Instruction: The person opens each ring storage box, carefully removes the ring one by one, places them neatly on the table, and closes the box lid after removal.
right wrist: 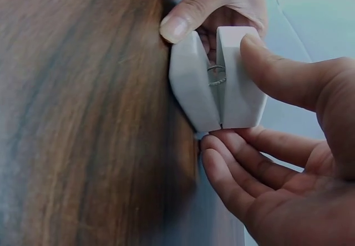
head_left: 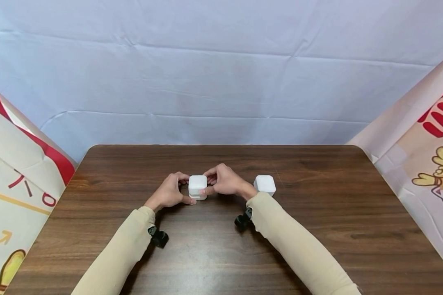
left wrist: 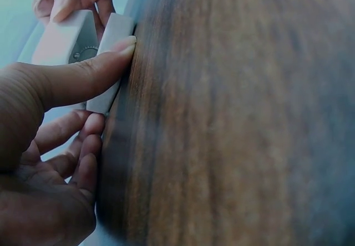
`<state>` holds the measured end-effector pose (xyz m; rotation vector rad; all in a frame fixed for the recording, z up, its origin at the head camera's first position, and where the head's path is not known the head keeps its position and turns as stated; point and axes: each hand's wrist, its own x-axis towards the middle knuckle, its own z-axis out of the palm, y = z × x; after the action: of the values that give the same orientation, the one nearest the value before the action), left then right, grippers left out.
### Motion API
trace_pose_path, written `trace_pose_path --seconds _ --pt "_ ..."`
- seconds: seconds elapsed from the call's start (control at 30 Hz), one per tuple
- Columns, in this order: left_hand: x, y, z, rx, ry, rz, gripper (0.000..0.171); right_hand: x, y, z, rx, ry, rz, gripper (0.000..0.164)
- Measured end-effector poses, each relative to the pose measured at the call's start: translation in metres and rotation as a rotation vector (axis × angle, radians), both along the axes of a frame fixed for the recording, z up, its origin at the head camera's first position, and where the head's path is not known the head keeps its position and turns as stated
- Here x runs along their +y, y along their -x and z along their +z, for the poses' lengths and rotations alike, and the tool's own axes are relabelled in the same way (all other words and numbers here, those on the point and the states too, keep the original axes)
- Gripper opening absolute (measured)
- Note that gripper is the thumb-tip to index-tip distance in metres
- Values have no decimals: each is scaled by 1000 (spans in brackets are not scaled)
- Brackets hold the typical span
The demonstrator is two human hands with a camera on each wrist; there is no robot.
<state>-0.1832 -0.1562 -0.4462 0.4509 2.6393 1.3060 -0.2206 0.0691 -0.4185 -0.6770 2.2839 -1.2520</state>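
In the head view, grips a white box (head_left: 197,189) near centre, on the wooden surface (head_left: 192,262), with fingers of left hand (head_left: 170,191) clamped on its base (head_left: 201,197) and those of right hand (head_left: 227,181) on its lid (head_left: 197,181). Has a second white box (head_left: 264,184) farther right, plus red marks (head_left: 441,119), too cropped to read, on the right-edge cloth (head_left: 406,153). In the left wrist view, holds lid and base apart at upper left. In the right wrist view, reveals a silvery ring (right wrist: 217,82) between them, right of centre.

brown wood-grain desk (head_left: 336,205) is carrying two items: white ring box (head_left: 197,182) is sitting left of centre, partly open; second white box (head_left: 264,184) is sitting to its right, apart from it. desk is catching some shine front-middle.
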Motion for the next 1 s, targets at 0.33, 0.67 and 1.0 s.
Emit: trace_pose_path --seconds 0.33,0.67,1.0 --pt "0 -1 1 -20 0 -1 60 0 5 2 -135 57 -20 36" --pt "1 -1 1 -15 1 -1 57 2 7 3 -182 58 -54 38" --pt "2 -1 1 -18 13 3 56 5 9 5 -258 69 -73 46"
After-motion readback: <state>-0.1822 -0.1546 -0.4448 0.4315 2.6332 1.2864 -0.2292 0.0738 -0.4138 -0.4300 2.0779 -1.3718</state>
